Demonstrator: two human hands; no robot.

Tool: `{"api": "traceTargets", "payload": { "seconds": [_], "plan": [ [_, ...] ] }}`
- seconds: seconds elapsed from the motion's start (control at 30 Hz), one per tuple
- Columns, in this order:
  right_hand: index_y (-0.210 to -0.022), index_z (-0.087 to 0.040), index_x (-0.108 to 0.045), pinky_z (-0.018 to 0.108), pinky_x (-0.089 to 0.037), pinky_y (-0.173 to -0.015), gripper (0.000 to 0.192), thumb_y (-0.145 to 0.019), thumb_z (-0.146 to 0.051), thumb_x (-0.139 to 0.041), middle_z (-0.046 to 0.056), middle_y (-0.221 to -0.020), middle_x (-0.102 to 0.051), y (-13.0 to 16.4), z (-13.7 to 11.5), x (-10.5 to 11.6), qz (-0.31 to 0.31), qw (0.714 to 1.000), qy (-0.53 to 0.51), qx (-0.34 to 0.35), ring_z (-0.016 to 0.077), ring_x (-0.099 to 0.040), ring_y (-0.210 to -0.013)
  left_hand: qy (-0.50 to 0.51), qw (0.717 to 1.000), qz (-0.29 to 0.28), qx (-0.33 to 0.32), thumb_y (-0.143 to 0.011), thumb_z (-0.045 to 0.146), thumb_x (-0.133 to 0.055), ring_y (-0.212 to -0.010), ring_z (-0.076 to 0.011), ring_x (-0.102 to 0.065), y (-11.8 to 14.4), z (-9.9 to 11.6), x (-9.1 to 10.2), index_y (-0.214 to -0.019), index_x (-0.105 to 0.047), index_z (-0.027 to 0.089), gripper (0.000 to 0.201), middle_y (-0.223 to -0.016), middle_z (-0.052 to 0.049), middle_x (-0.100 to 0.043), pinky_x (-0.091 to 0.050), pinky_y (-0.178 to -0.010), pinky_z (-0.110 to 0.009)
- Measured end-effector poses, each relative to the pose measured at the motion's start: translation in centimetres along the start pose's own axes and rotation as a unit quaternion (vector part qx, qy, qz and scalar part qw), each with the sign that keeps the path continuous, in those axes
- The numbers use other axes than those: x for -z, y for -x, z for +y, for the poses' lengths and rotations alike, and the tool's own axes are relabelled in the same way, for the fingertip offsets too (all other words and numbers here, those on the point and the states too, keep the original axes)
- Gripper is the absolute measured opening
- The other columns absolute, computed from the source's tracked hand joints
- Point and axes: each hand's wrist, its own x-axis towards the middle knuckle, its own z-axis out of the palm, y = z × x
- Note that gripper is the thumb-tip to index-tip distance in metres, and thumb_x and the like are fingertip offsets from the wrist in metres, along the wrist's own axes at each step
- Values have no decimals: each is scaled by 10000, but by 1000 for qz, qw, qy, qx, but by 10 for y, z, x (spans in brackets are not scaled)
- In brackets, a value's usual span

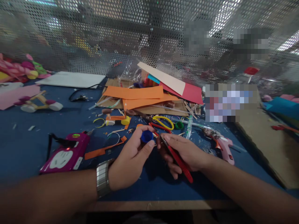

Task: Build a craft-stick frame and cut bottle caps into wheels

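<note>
My left hand, with a metal watch on its wrist, pinches a blue bottle cap between thumb and fingers, its hollow side facing up. Close beside it, my right hand is closed around red-handled pliers. The handles slant down toward me, and the fingers partly cover the jaws, which sit near the cap. Just beyond both hands lie scissors with yellow and red handles. A green bottle cap rests to their right.
A purple power strip lies at left; a pink glue gun lies at right. Orange paper strips and cardboard pile up ahead, before a perforated metal screen. A small wheeled model stands far left. Scraps litter the blue table.
</note>
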Motion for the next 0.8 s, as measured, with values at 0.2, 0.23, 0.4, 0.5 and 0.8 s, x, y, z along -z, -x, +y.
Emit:
{"api": "traceTargets", "payload": {
  "seconds": [0.2, 0.23, 0.4, 0.5, 0.8],
  "plan": [
    [-1074, -171, -664, 260, -640, -484, 383, -1036, -548, -719, -60, -700, -624, 1, -4, 1, -46, 998, -36, 17, 75, -548, -412, -17, 1000, 15, 11, -1110, 457, -588, -721, -171, -521, -4, -1, 3, -1449, -520, 228, 415, -861, 6, -579, -474, -689, -313],
    [-1075, -171, -668, 258, -645, -491, 369, -1022, -527, -750, -60, -705, -628, 1, -5, 1, -54, 998, -40, 21, 77, -565, -426, -11, 1000, 13, 12, -1109, 445, -594, -707, -169, -516, -5, -1, 3, -1448, -519, 234, 407, -839, 15, -567, -466, -677, -309],
    [-1020, -145, -697, 260, -660, -492, 410, -995, -539, -807, -58, -688, -624, 5, -5, 0, -88, 995, -36, -2, 80, -589, -442, 9, 1000, 12, 10, -1069, 338, -629, -735, -173, -538, -5, 2, 1, -1369, -534, 259, 325, -870, 9, -576, -487, -700, -313],
    [-996, -129, -707, 263, -655, -471, 427, -998, -546, -798, -57, -650, -631, 6, -3, 3, -100, 994, -17, -30, 84, -587, -401, 25, 999, -1, 20, -954, 185, -660, -798, -166, -572, -2, 4, 1, -1351, -519, 268, 430, -947, 7, -575, -508, -770, -316],
    [-993, -176, -638, 225, -604, -444, 440, -1013, -604, -742, -68, -599, -637, 10, -3, 0, -123, 990, 17, -64, 94, -579, -366, 24, 996, -80, -34, -1059, 422, -688, -806, -177, -648, 9, 4, 4, -1377, -487, 276, 404, -995, -15, -588, -534, -758, -332]
  ]
}}
